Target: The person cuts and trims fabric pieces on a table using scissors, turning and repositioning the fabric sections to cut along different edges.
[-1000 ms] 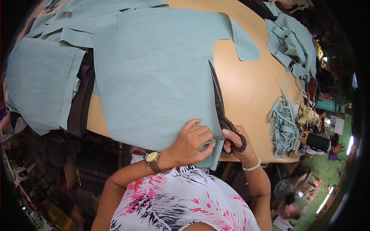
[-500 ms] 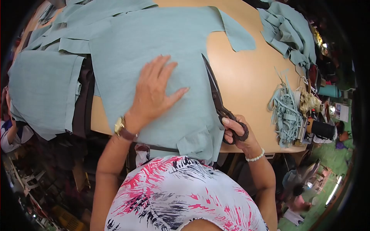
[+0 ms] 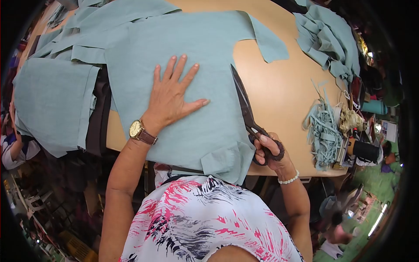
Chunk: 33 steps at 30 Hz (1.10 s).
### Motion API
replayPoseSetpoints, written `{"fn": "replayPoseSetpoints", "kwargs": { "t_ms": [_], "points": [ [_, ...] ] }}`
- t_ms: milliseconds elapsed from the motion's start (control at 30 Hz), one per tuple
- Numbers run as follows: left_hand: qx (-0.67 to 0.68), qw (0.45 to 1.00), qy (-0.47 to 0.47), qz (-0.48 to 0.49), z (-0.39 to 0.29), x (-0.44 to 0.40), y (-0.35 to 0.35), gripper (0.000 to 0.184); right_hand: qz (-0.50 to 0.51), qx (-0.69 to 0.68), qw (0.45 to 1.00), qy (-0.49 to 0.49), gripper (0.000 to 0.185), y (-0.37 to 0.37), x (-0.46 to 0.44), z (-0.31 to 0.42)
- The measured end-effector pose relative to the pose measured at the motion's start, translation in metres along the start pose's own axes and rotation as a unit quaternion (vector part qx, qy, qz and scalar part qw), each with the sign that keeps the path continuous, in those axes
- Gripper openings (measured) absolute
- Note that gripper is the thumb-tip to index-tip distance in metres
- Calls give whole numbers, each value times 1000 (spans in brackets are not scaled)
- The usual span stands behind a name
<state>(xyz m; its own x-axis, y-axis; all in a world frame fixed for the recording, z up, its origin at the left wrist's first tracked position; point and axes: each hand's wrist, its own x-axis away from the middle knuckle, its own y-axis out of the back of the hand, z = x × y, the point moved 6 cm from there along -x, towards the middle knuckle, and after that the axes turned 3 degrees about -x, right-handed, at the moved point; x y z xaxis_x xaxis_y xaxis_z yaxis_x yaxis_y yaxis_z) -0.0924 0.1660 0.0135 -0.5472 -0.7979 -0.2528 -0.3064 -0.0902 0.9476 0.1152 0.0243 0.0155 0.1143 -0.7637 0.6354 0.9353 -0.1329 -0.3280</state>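
Observation:
A large blue-green fabric piece (image 3: pixel 196 39) lies flat over the table, and its near end hangs toward my body. My left hand (image 3: pixel 172 94) rests palm down on this fabric with the fingers spread. In my right hand (image 3: pixel 273 153) is a pair of dark fabric scissors (image 3: pixel 245 102), my fingers wrapped round the handles. The blades look closed and point away from me along the fabric's right edge. A smaller folded scrap (image 3: pixel 222 158) of the same cloth lies on the near part of the fabric.
Folded blue-green fabric (image 3: pixel 54 102) sits at the left beside dark cloth (image 3: pixel 101 115). Crumpled fabric (image 3: pixel 329 37) occupies the far right of the table (image 3: pixel 273 96). Thin cloth strips (image 3: pixel 324 135) are heaped by the right edge. Another person's arm (image 3: pixel 16 146) shows at far left.
My left hand has flattened, its fingers spreading wider on the fabric, and the wrist has turned so the watch face shows. The scissors stay in nearly the same place along the right edge.

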Motion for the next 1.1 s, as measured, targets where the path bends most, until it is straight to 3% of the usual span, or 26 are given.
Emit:
{"fn": "replayPoseSetpoints", "kwargs": {
  "t_ms": [200, 300, 1100],
  "points": [
    [-3, 999, 18, 45, 2, -1, -3, 80, 24, 24, 999, 2, 40, -2, -3, 7],
    [10, 1000, 2, 5, 1, -1, -1, 77, 10, 48, 999, 1, 42, -1, -6, 7],
    [14, 999, 17, 40, 2, -2, 0, 80, 23, 76, 997, 3, 37, -2, -19, 11]
  ]
}}
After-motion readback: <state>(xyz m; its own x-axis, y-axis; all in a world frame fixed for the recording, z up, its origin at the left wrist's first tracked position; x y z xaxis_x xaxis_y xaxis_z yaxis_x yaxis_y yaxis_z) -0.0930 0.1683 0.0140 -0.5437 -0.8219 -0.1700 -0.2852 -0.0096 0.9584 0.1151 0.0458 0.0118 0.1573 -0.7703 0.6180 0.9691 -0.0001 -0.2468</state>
